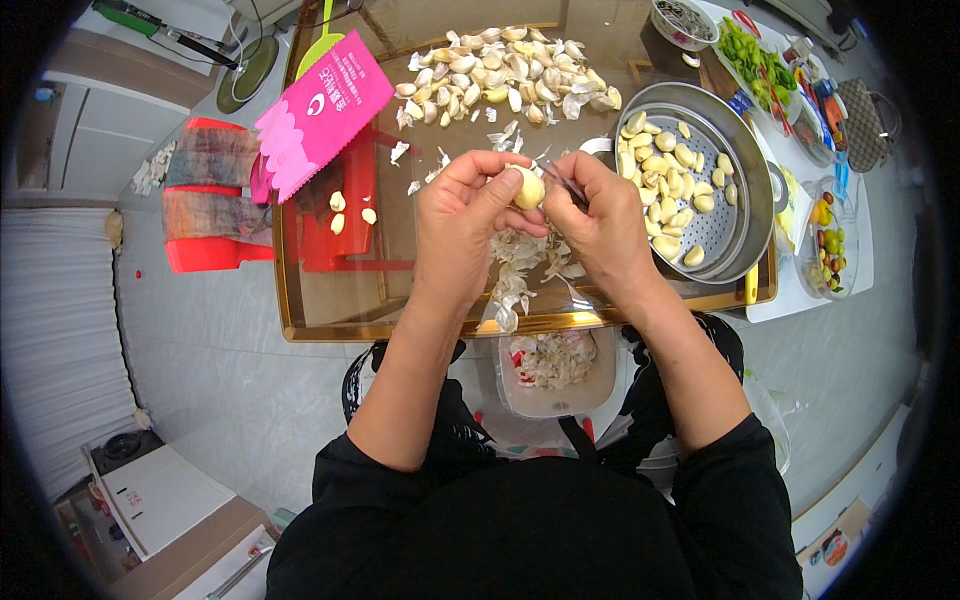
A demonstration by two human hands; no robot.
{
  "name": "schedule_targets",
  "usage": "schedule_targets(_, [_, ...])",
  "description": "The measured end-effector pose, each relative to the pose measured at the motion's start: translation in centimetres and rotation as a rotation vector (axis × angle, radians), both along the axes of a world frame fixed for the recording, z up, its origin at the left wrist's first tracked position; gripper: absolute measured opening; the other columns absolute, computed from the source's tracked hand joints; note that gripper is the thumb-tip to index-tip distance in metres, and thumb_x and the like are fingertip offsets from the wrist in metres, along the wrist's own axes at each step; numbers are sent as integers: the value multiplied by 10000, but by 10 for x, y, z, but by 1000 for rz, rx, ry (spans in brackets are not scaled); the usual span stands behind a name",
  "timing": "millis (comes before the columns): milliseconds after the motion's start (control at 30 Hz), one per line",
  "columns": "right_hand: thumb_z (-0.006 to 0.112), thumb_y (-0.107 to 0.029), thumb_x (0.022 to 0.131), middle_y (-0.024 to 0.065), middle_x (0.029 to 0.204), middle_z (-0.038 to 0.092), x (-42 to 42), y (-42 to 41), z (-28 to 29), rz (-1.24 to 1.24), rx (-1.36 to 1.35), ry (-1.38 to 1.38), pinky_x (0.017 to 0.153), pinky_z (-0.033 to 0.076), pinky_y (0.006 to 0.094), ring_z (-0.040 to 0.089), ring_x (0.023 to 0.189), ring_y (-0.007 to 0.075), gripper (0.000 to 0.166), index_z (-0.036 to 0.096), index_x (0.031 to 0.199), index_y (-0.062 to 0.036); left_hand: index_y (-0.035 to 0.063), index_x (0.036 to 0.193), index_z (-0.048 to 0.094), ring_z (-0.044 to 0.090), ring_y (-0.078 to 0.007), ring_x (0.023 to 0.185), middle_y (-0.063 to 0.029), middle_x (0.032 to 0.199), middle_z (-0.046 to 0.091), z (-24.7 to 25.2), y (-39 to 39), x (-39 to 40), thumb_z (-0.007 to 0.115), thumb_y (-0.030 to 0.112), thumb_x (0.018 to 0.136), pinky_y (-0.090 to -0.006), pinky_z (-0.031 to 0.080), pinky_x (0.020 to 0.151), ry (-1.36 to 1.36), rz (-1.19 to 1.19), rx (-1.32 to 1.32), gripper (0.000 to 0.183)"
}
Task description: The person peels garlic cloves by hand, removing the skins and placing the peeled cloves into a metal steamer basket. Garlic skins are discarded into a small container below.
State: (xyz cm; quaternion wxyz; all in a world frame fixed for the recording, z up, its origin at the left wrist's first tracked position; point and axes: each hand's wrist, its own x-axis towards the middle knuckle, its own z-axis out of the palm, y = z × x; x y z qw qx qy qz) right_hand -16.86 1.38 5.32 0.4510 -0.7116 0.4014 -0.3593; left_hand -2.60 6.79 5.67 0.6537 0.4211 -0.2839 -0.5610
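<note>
My left hand [461, 217] pinches a pale garlic clove [530, 193] between thumb and fingers, above the glass tabletop [442, 296]. Close beside it, my right hand [604, 225] grips a small metal tool [561, 178], its tip near the clove; the fingers hide most of it, so I cannot tell its kind. To the right, a perforated steel steamer pan [731, 236] holds several peeled cloves [675, 169]. Unpeeled cloves [502, 71] lie in a heap beyond my hands. Papery garlic skins [514, 277] are scattered beneath them, and three pale cloves [337, 223] rest at the left.
Below the table edge, a plastic bin [559, 405] holds garlic skins. A pink printed fan or bag [330, 112] overlaps the table's left edge by a red stool [202, 255]. Green peppers [757, 64], a bowl [684, 22] and a fruit container [829, 240] stand at the right.
</note>
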Motion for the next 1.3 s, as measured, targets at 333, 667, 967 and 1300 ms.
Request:
schedule_targets(333, [635,-136,886,-9,645,562,2,-1,-1,7,215,-250,542,382,211,464,608,33,156,597,822,1,-22,1096,563,664,-187,759,-122,908,655,-9,0,11,544,118,956,-322,580,699,295,-36,6,199])
schedule_targets(667, [657,-144,891,-45,638,545,3,-4,-2,-78,234,-422,529,371,209,442,597,27,163,623,827,2,-36,1143,555,650,-204,826,-117,940,639,-10,-1,9,548,110,953,-322,565,714,214,-35,-35,240])
schedule_targets(967, [661,-107,883,-34,688,569,-6,-5,1,-45,118,-40,545,374,207,448,620,28,126,600,843,-5,-9,1230,530,605,-172,779,-111,1002,609,-12,-3,10,536,81,944,-289,496,680,518,-69,6,300])
schedule_targets(1300, [652,-90,890,10,786,637,-3,-3,7,185,239,-215,634,450,210,538,711,44,212,626,1083,-7,2,1251,499,522,-95,625,-106,1013,597,-14,-4,6,517,40,931,-207,360,454,603,-95,21,323])
